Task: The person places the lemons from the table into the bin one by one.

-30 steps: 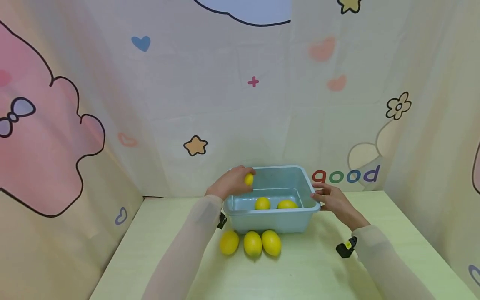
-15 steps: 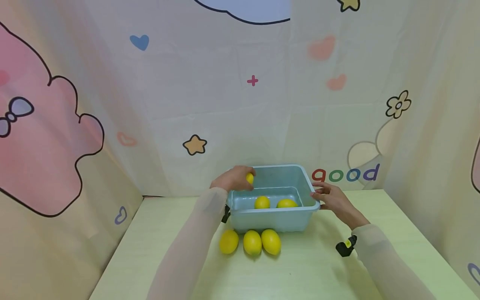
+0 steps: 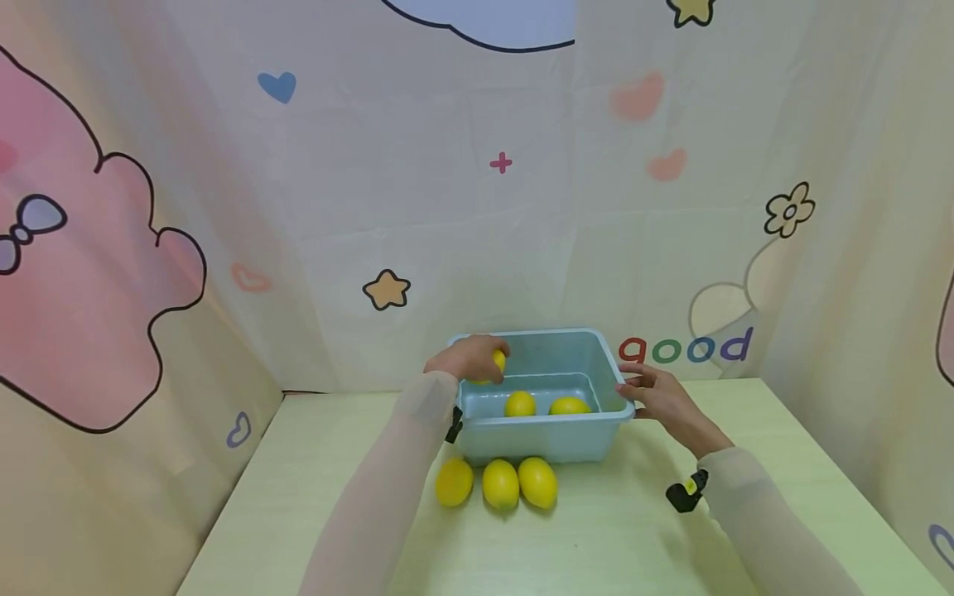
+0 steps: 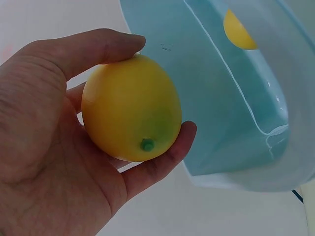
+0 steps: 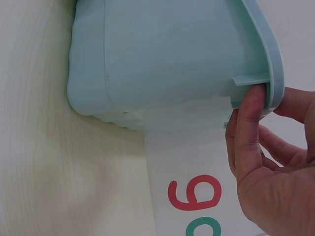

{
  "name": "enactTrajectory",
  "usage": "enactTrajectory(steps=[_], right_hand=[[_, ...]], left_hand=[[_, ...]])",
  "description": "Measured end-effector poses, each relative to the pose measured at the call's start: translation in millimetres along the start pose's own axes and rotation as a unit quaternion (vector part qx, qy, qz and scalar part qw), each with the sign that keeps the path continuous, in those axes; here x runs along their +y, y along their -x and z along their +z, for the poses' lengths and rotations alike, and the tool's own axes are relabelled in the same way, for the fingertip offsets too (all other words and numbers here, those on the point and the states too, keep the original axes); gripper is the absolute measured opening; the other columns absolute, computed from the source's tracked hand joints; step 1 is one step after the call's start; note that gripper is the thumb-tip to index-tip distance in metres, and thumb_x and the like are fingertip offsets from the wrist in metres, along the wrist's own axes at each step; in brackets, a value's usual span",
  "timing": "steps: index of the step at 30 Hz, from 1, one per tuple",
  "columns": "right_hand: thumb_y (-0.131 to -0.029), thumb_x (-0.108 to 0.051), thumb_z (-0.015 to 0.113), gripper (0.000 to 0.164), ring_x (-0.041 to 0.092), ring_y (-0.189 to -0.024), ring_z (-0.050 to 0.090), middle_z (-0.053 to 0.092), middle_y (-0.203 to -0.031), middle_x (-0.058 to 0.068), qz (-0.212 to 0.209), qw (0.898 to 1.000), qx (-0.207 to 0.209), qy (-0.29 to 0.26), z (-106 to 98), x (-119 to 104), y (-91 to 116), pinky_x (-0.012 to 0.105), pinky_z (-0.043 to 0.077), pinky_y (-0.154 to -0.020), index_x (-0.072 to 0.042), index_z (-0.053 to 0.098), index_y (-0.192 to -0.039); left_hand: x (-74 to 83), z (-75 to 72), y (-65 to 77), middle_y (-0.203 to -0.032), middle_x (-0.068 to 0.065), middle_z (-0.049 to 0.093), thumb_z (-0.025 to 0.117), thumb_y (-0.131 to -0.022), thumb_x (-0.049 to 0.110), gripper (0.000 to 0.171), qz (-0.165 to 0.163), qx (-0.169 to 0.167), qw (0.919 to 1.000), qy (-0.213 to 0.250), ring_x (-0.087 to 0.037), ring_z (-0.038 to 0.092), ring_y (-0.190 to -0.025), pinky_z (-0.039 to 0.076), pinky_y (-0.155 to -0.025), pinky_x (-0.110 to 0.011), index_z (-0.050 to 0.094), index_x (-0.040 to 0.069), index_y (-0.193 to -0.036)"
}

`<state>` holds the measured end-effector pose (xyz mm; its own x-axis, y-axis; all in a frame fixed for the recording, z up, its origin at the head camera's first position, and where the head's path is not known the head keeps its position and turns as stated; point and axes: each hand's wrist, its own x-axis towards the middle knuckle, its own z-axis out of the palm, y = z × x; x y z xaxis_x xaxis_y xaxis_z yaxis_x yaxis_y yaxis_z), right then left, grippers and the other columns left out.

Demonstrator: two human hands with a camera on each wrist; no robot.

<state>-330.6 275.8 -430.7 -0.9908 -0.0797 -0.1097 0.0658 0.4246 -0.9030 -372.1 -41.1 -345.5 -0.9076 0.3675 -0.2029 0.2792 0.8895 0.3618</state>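
My left hand [image 3: 468, 358] holds a lemon [image 4: 130, 108] over the left side of a light blue plastic bin [image 3: 547, 439]. Thumb and fingers curl round the fruit, and its green stem tip shows in the left wrist view. Inside the bin lie two more lemons, one near the middle [image 3: 520, 404] and one to its right [image 3: 570, 406]. At the bin's right end, my right hand [image 3: 666, 403] pinches the rim, thumb on one side and fingers tucked beneath the lip, as the right wrist view shows.
Three lemons stand in a row on the pale wooden table [image 3: 596, 546] before the bin: a left one [image 3: 455, 482], a middle one [image 3: 501, 484] and a right one [image 3: 538, 483]. A printed curtain [image 3: 447, 207] hangs close behind the bin.
My left hand has shifted slightly to the right with the lemon, and its forearm has swung right too. The right hand stays on the rim; the bin and other lemons keep their places.
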Motion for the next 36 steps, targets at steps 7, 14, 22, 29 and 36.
enactTrajectory(steps=[7, 14, 22, 29, 36], right_hand=[[-0.091, -0.028, 0.057, 0.057, 0.029, -0.108, 0.055, 0.049, -0.126, 0.017, 0.001, 1.0, 0.0, 0.003, 0.4, -0.6, 1.1, 0.041, 0.054, -0.087, -0.014, 0.035, -0.143], [-0.091, -0.029, 0.057, 0.057, 0.028, -0.107, 0.054, 0.049, -0.125, 0.016, 0.004, 1.0, -0.005, 0.002, 1.6, 1.3, -1.3, 0.04, 0.054, -0.088, -0.015, 0.035, -0.143], [-0.091, -0.028, 0.057, 0.058, 0.028, -0.106, 0.055, 0.049, -0.125, 0.017, 0.002, 1.0, -0.001, 0.001, 0.3, 2.6, -0.1, 0.039, 0.055, -0.086, -0.014, 0.035, -0.143], [-0.091, -0.029, 0.057, 0.059, 0.028, -0.106, 0.056, 0.049, -0.126, 0.017, -0.004, 1.0, -0.003, -0.001, -0.3, 3.1, -0.2, 0.04, 0.055, -0.086, -0.014, 0.035, -0.143], [-0.091, -0.029, 0.057, 0.059, 0.028, -0.106, 0.056, 0.049, -0.125, 0.017, -0.004, 1.0, -0.002, 0.001, -0.2, 3.6, -1.2, 0.04, 0.055, -0.086, -0.014, 0.035, -0.143]], left_hand=[[-0.9, 3.7, -1.1, -0.13, 0.005, 0.053, 0.066, -0.082, 0.025, 0.051, -0.004, 0.004, 1.0, 0.001, -0.019, 0.049, -0.103, 0.047, -0.089, -0.04, 0.051, 0.031, -0.13], [-3.9, 4.8, -0.6, -0.132, 0.006, 0.052, 0.067, -0.081, 0.027, 0.052, -0.009, 0.004, 0.9999, -0.009, -0.019, 0.048, -0.106, 0.045, -0.092, -0.041, 0.051, 0.032, -0.131], [-4.4, 6.5, -3.2, -0.135, 0.005, 0.051, 0.068, -0.081, 0.026, 0.054, -0.007, 0.001, 0.9999, -0.01, -0.018, 0.048, -0.108, 0.045, -0.095, -0.042, 0.051, 0.031, -0.131], [-5.0, 5.8, -1.6, -0.137, 0.003, 0.05, 0.067, -0.082, 0.029, 0.053, -0.009, -0.006, 0.9999, -0.006, -0.019, 0.049, -0.113, 0.045, -0.097, -0.045, 0.05, 0.031, -0.132], [-3.1, 3.6, 0.4, -0.135, 0.0, 0.051, 0.065, -0.084, 0.033, 0.052, 0.003, -0.002, 0.9999, -0.011, -0.019, 0.052, -0.116, 0.046, -0.096, -0.043, 0.049, 0.03, -0.133]])
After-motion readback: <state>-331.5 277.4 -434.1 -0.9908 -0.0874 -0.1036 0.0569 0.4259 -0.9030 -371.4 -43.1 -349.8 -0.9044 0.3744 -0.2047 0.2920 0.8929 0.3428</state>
